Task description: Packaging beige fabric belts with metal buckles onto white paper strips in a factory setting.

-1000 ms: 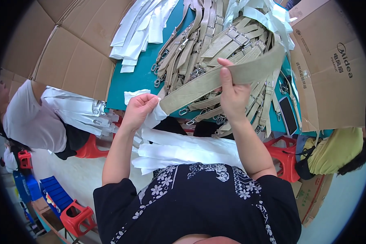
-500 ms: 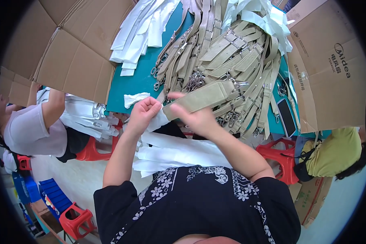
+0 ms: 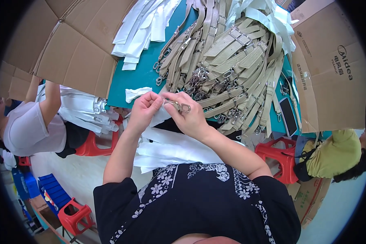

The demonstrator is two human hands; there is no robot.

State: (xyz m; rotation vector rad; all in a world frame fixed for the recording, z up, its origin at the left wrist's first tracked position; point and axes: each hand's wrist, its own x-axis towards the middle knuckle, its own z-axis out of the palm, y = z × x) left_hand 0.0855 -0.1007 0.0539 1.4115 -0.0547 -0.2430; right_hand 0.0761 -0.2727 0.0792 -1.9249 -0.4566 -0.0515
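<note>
My left hand (image 3: 145,109) is closed in a pinch on the edge of a white wrapping sleeve (image 3: 160,117), just off the front edge of the table. Right beside it, my right hand (image 3: 190,118) has its fingers curled round the end of a beige strap, where a metal snap hook (image 3: 178,106) shows between thumb and fingers. The two hands nearly touch at the fingertips. Most of that strap is hidden by the hands and the sleeve. Beyond them lies a large pile of beige straps (image 3: 232,61) with metal buckles and hooks.
White sleeves (image 3: 144,30) lie on the green table (image 3: 128,79), with more white sleeves (image 3: 175,148) across my lap. A crumpled white piece (image 3: 137,94) and a phone (image 3: 288,116) rest near the edge. Cardboard boxes (image 3: 83,53) flank the table; people sit on both sides.
The wide beige strap section stretched between my hands is out of sight now. My right hand has moved left and closed on the hook end, close to my left hand.
</note>
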